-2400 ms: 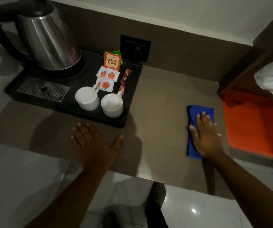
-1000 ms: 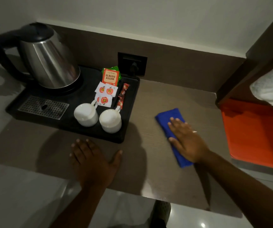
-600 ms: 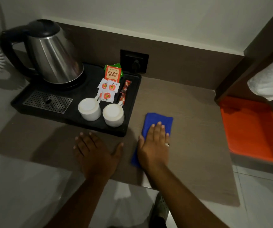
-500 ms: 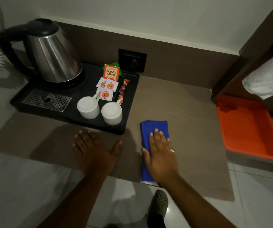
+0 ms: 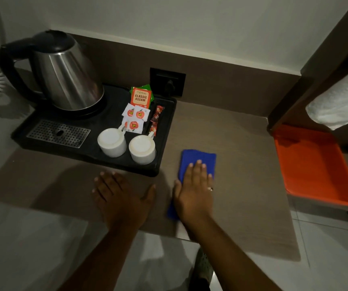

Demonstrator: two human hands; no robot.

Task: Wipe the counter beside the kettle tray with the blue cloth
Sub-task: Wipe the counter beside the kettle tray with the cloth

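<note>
Right now our right hand (image 5: 194, 189) lies flat, fingers spread, pressing the blue cloth (image 5: 197, 159) on the surface (image 5: 242, 164) just right of the kettle tray (image 5: 164, 131). Its long axis runs away from us; our left hand (image 5: 120, 198) rests open, empty, farther off.

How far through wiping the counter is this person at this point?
Done: cannot be judged, since the brown counter shows no wipe marks. In hand: the right hand presses flat on the folded blue cloth just right of the black kettle tray; the left hand rests flat near the front edge. Left: presumably more passes.
</note>
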